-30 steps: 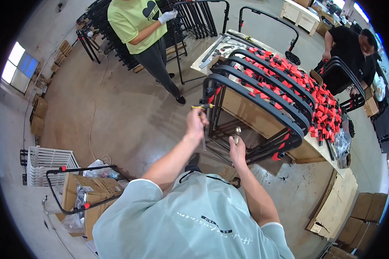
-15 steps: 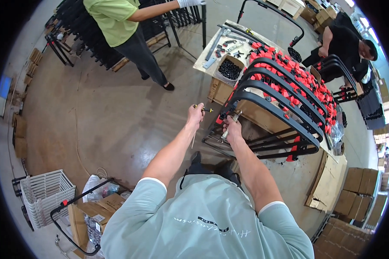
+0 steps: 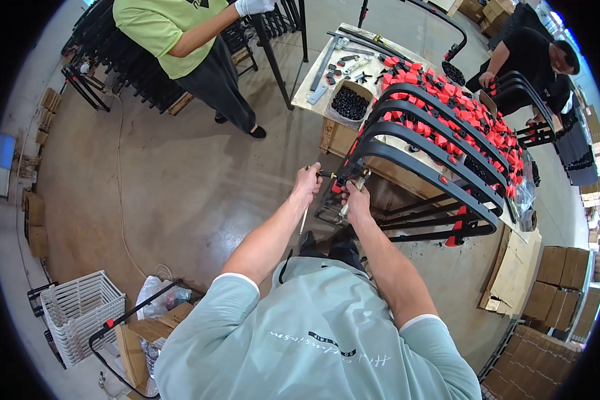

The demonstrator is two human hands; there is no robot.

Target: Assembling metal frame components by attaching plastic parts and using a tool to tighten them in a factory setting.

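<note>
The left hand (image 3: 308, 185) is closed around a yellow-handled screwdriver (image 3: 321, 174) whose tip meets the nearest black curved tube frame (image 3: 413, 160). The right hand (image 3: 357, 197) grips a metal tool (image 3: 351, 200) just below that frame's end. Beyond lies a workbench (image 3: 327, 80) with a box of black parts (image 3: 350, 103).

I count three black curved frames (image 3: 433, 143) stacked on the bench in front of me, each with red clips (too many and too small to count). One cardboard box of black caps (image 3: 351, 103) sits on the table. Two other people work nearby. One white wire basket (image 3: 80, 313) stands at my left.
</note>
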